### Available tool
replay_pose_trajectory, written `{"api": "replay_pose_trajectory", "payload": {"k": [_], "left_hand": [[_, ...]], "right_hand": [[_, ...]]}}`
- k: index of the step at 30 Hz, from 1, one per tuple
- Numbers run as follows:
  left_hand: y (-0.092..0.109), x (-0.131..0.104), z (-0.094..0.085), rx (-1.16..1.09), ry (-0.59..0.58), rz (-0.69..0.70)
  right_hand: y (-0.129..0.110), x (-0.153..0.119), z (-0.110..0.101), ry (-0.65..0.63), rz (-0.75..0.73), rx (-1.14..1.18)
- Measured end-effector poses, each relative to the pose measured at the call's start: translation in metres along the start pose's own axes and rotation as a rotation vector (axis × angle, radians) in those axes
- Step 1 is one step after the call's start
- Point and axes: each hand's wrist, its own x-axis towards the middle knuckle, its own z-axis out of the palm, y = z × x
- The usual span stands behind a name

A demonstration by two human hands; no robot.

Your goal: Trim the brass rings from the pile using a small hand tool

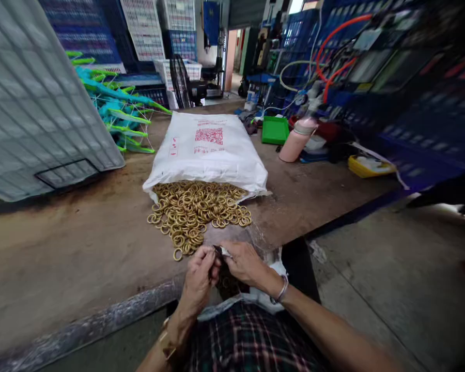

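Observation:
Close together at the table's near edge, both my hands work at a small dark piece (218, 251) whose kind I cannot make out. My left hand (201, 271) is closed, fingertips pinched by the dark piece. My right hand (248, 262) is closed too, with a bit of something whitish showing at its thumb. Just beyond my fingers, a heap of brass-coloured rings (196, 206) spills from the mouth of a white woven sack (211, 160) with red print. Below my hands, an open white bag (279, 267) lies at my lap, with dark contents partly hidden.
A grey-white crate (42, 103) stands tilted on the left, with bright green and teal plastic pieces (122, 111) behind it. To the right are a green tray (275, 130), a pink bottle (297, 140) and a yellow tray (370, 166). The table edge (333, 219) runs diagonally at right.

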Motion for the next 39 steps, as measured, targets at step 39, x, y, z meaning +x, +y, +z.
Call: {"api": "replay_pose_trajectory", "payload": {"k": [39], "left_hand": [[0.012,0.001,-0.008,-0.517,-0.043,-0.303]], "right_hand": [[0.04,0.049,0.001,0.292,0.243,0.003]]}}
